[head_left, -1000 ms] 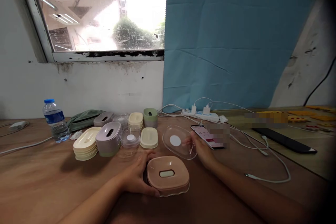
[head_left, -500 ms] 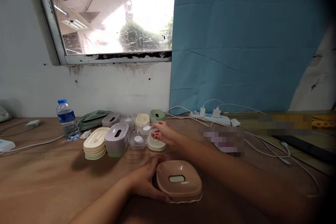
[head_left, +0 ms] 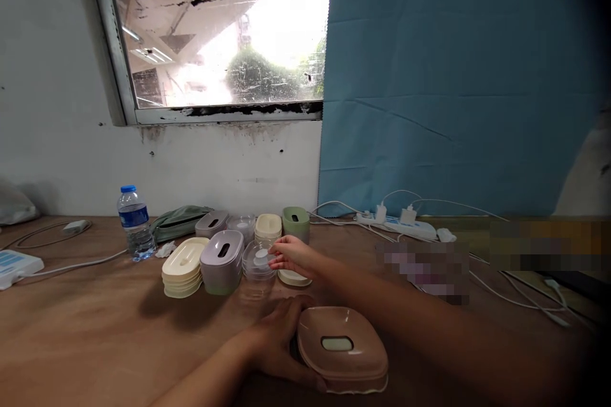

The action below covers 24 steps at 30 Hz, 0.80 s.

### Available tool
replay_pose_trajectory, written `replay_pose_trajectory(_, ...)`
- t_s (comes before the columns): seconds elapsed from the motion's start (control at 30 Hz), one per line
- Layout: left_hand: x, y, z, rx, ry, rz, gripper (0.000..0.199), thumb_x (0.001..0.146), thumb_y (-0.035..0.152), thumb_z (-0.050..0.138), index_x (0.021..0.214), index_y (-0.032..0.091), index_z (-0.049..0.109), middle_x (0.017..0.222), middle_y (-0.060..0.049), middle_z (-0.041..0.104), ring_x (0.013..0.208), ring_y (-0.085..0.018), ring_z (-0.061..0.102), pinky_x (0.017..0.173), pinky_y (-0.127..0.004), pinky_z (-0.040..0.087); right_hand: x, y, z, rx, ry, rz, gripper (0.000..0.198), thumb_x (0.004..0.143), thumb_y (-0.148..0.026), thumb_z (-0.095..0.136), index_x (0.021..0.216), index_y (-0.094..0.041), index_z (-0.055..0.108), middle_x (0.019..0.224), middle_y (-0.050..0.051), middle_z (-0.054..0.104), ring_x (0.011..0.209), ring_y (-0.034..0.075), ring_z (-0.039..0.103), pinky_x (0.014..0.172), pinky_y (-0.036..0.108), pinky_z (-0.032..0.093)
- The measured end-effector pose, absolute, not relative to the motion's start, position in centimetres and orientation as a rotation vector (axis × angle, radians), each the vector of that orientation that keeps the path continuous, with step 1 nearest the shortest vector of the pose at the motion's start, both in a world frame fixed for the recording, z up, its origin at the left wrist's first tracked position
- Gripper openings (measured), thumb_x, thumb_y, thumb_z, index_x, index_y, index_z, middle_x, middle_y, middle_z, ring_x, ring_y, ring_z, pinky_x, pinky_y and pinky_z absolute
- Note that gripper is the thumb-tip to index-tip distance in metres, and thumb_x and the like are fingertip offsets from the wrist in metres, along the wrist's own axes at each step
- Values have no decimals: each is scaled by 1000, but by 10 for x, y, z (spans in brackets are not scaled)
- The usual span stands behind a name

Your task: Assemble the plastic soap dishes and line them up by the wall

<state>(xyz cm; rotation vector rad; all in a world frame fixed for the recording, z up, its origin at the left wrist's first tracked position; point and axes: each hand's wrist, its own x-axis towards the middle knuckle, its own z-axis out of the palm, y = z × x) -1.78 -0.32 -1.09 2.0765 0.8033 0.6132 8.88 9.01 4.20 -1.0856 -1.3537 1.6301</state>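
Note:
A peach-coloured oval box (head_left: 367,356) with a slot in its top stands in front of me. My left hand (head_left: 286,343) is wrapped round its left side, thumb along the front edge. Farther out, my right hand (head_left: 289,254) has its fingers at the right rim of a clear plastic lid (head_left: 260,257) with a white round centre, on a stack of clear pieces. Left of that stack stands a lilac slotted box (head_left: 222,261) with a green base. A cream lid (head_left: 293,277) lies under my right wrist, partly hidden.
Stacked cream lids (head_left: 184,264) stand left of the lilac box. Behind are another lilac box (head_left: 211,222), a cream stack (head_left: 268,225) and a green box (head_left: 296,222). A water bottle (head_left: 135,222) and green pouch (head_left: 176,224) stand left. A power strip (head_left: 396,224) with cables lies right.
My right hand has brought the clear lid left and down onto the clear stack. My left hand stays on the peach box. The view has shifted slightly.

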Motion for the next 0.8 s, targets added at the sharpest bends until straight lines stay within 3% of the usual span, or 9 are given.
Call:
replay_pose_trajectory(0.17,-16,-4,-7,2191,856,574,88,46,41,76,123,22,36,121,-10,43,112,-32,37,93,-40,31,100,93,44,-1092,-1586,1474,15,65,-8,57,68,-16,46,58,-4,52,46,7,50,36,15,36)
replay_pose_trajectory(0.33,-15,-1,-11,2166,845,610,89,42,40,78,118,20,38,117,-10,46,106,-30,42,90,-39,35,129,71,56,-982,-1827,1276,10,62,-9,60,67,-16,54,61,-4,54,53,8,48,45,17,37)
replay_pose_trajectory(0.47,-15,3,-15,2177,823,654,96,42,38,78,124,16,32,124,-13,40,112,-31,37,96,-40,31,161,33,67,-837,-2451,757,9,68,-21,61,76,-19,60,73,-1,59,62,11,50,54,20,39)
replay_pose_trajectory(0.53,-15,6,-19,2178,824,661,100,42,37,78,126,16,28,125,-13,37,114,-30,35,97,-40,29,175,17,71,-934,-2650,659,23,67,-29,63,88,-22,61,81,0,61,68,14,53,57,22,40)
replay_pose_trajectory(0.67,-16,11,-26,2150,779,706,92,42,35,77,118,18,29,119,-9,37,112,-26,37,96,-37,32,191,0,74,-1053,-2945,641,60,46,-37,74,101,-21,56,93,1,58,81,22,54,68,28,43)
replay_pose_trajectory(0.8,-19,13,-28,2033,686,737,90,49,34,74,117,19,18,116,-8,38,112,-23,37,96,-36,31,193,-6,69,-1276,-2988,576,74,40,-35,75,110,-23,50,102,4,51,82,26,55,66,32,44)
